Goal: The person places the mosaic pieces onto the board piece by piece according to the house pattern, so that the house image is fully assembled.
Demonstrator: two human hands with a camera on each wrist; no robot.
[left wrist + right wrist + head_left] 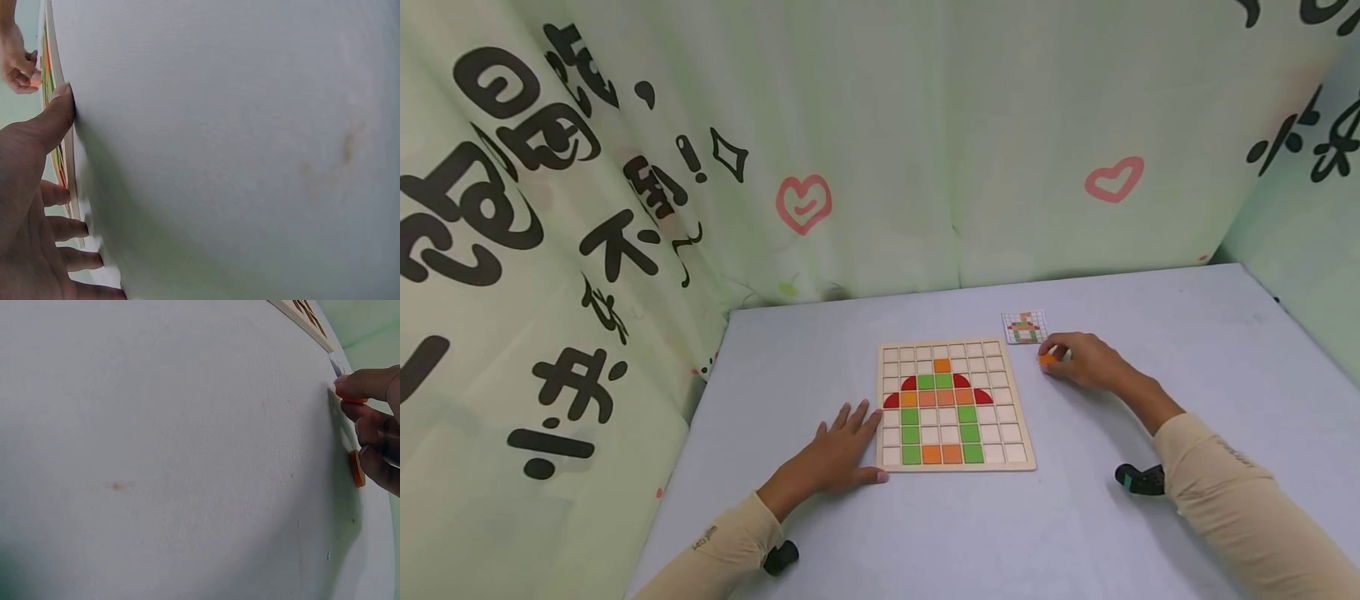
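A wooden grid board (1032, 461) lies on the table, with green, orange and red tiles set in a mushroom-like pattern. Flat against its left side rests my left hand (838, 454), fingers spread and straight, thumb near the lower left corner; the left wrist view shows the thumb (57, 119) along the edge. Right of the board, my right hand (1090, 360) pinches an orange tile (351, 397) between thumb and index finger. Below its other fingers, a second orange tile (357, 469) shows in the right wrist view. A small pattern card (1024, 327) lies just beyond the right hand.
The white table (955, 533) extends around the board. A pale green curtain (955, 150) with black writing and pink hearts hangs behind and at the left. Black wrist devices (1140, 480) sit under both forearms.
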